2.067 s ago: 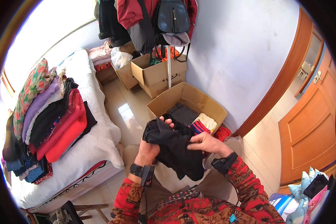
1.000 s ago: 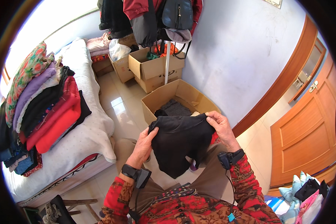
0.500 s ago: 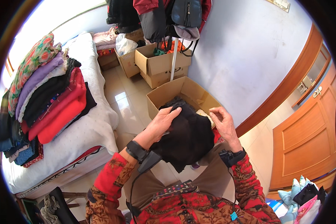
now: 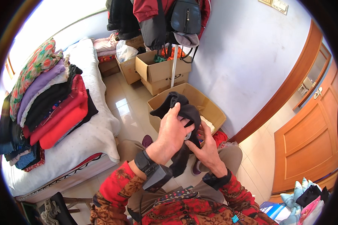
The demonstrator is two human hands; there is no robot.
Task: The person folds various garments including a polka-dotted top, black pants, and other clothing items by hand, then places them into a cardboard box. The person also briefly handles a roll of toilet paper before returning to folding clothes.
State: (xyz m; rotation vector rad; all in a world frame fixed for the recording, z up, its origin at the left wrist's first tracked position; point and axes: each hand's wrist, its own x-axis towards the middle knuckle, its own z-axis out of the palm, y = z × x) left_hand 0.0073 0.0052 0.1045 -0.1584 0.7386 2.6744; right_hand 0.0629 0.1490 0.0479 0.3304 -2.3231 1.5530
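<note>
At the far left, a bed (image 4: 97,131) in a pale cover ran from the lower left corner toward the window, and a slumped stack of folded clothes (image 4: 45,101) lay along its left edge, a floral piece on top, then lilac, black and red layers. Past the head of the bed, pink folded items (image 4: 106,44) sat on a low unit. Your left hand (image 4: 172,131) was raised in front of you, fingers closed over the upper part of a black garment (image 4: 182,120), gripping it firmly; a black wrist device (image 4: 151,171) was strapped at the cuff of your red patterned sleeve. The garment was bunched, its top curling above your fingertips and a tail hanging down between your two hands, held in the air over the near edge of an open cardboard box (image 4: 210,110) on the tiled floor. Your right hand (image 4: 208,150) sat just below and right of the left one, fingers spread and pressed against the cloth from beneath, holding it loosely. Behind, two more cardboard boxes (image 4: 163,73) stood against the blue wall beneath a coat stand (image 4: 173,65) hung with dark jackets and a black bag (image 4: 186,17). Further right, a wooden door (image 4: 308,138) stood shut, and a heap of mixed fabrics (image 4: 308,198) filled the lower right corner.
</note>
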